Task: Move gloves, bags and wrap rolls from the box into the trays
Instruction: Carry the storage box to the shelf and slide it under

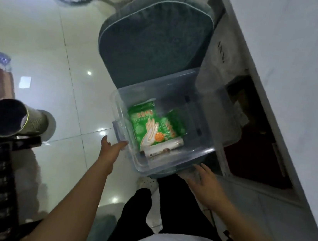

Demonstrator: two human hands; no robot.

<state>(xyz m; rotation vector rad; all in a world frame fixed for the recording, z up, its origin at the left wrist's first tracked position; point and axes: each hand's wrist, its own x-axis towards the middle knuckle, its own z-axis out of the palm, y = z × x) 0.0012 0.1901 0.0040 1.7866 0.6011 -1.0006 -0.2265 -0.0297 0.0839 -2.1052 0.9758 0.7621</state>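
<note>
I am at the reach-in step: my left hand [113, 148] touches the near-left rim of the clear box [196, 155] with straight fingers, and my right hand [205, 182] hovers released at the near-right corner, holding nothing. Inside lie the green glove packs [153, 127] and one wrap roll [163, 148] (trays out of view). Next, I judge, a hand must dip in and grip the roll.
</note>
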